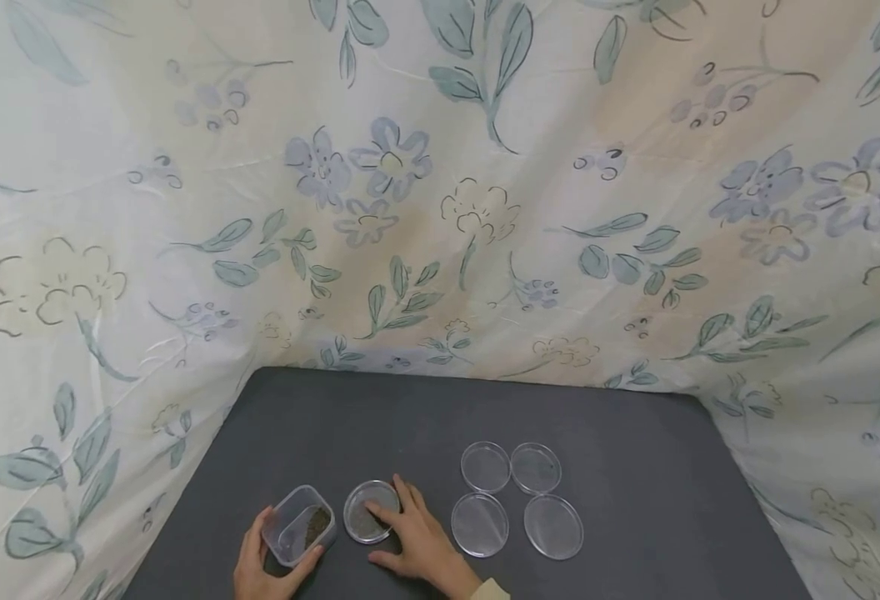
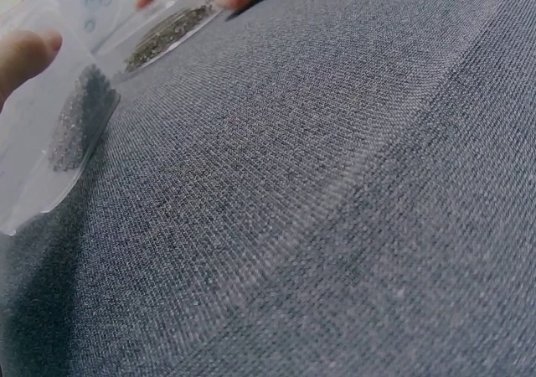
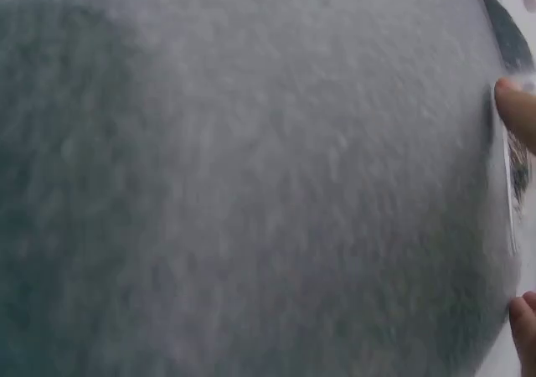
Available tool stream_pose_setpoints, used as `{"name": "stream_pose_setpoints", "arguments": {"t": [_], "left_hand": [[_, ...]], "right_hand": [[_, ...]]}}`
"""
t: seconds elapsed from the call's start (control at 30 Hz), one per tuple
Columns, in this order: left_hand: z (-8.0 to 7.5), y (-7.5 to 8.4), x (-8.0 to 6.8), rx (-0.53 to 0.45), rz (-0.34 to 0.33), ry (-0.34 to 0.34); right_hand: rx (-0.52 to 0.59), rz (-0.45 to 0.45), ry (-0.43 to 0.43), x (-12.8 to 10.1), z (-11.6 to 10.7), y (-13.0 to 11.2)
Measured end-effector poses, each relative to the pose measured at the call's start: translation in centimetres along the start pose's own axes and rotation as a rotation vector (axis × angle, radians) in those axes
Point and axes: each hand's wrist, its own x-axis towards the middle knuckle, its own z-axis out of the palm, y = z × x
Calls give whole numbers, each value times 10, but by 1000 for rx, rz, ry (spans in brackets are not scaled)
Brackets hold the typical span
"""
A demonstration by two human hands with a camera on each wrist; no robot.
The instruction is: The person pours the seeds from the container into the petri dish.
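My left hand (image 1: 263, 575) grips a clear rectangular plastic tub (image 1: 290, 521) from its near left side, fingers on the left wall and thumb along the near right corner. Dark brown soil-like grains (image 1: 317, 527) lie heaped toward the tub's right end; the left wrist view shows the heap (image 2: 84, 121) through the wall. Just right of it sits a round clear petri dish (image 1: 365, 540) with a thin layer of similar grains (image 2: 172, 38). Over that dish my right hand (image 1: 421, 537) spreads its fingers, one fingertip over the middle and others at the far right rim.
Right of my right hand, several clear petri dishes (image 1: 485, 467) lie grouped on the dark grey cloth-covered table (image 1: 620, 450). A floral curtain (image 1: 440, 208) hangs behind the table and along both sides.
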Motion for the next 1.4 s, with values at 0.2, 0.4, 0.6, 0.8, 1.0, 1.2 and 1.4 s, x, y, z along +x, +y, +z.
{"name": "stream_pose_setpoints", "arguments": {"t": [0.2, 0.4, 0.6, 0.8, 1.0, 1.2, 1.4], "left_hand": [[-1, 2, 0, -23, 11, 1], [-1, 2, 0, -19, 10, -3], [-1, -1, -1, -17, 18, 9], [0, -3, -1, -25, 31, 24], [2, -4, -1, -43, 43, 26], [2, -6, 0, -34, 53, 33], [2, -8, 1, -38, 69, 44]], "right_hand": [[66, 59, 217, 1, -24, 24], [13, 249, 360, -8, -63, 70], [10, 383, 317, -18, -84, 99], [21, 468, 189, -23, -88, 107], [31, 517, 111, -21, -84, 105], [2, 495, 154, -17, -77, 105], [5, 498, 233, -12, -71, 105]]}}
